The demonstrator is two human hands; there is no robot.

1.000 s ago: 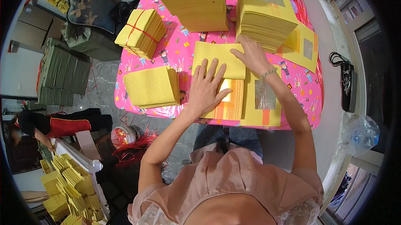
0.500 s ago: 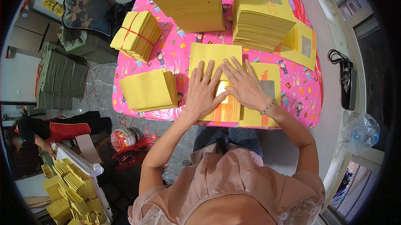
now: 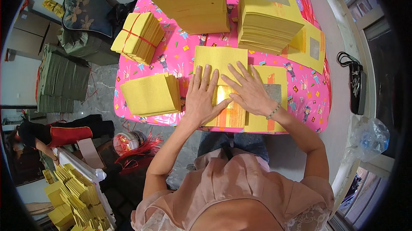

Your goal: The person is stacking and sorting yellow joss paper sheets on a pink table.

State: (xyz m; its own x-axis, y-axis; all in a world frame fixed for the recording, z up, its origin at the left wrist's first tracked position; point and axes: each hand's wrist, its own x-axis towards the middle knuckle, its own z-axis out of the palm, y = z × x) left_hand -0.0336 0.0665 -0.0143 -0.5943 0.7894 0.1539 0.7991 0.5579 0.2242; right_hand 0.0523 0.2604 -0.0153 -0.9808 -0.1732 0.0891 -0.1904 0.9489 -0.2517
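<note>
Two piles are lining the left side of the table (image 3: 182, 64): a red-tied bundle (image 3: 135, 37) toward the far left corner, folded yellow paper (image 3: 148, 95) at the near left corner. By the middle of the near edge, the left hand (image 3: 201, 98) is lying flat, fingers slightly spread, on a yellow sheet (image 3: 221, 56) overlapping an orange-and-gold sheet (image 3: 234, 120). Beside it, the right hand (image 3: 250, 92) is lying flat, fingers spread wider. They are apparently smoothing a fold, the next move probably calling for even pressure along the crease. Rightward, a loose sheet (image 3: 258, 123) is lying near the same edge
</note>
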